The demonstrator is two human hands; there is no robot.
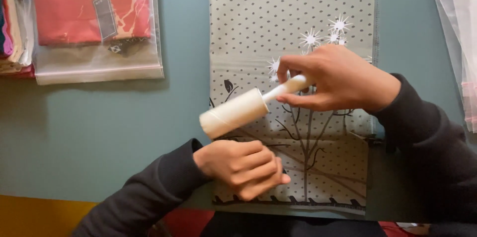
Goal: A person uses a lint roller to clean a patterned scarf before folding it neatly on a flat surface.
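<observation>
A folded grey-green cloth (pixel 293 18) with dark dots, white starbursts and a dark tree print lies on the teal table (pixel 99 132). My right hand (pixel 338 80) grips the handle of a cream lint roller (pixel 236 112), holding it tilted just above the cloth's left edge. My left hand (pixel 243 167) rests curled on the cloth's lower left corner, fingers closed against the fabric, right under the roller head.
A clear plastic bag (pixel 94 63) holding a folded red patterned cloth lies at the top left, next to a stack of folded fabrics (pixel 12 23). Sheer white plastic (pixel 457 28) hangs at the right edge. A yellow strip (pixel 39 214) runs along the table's near edge.
</observation>
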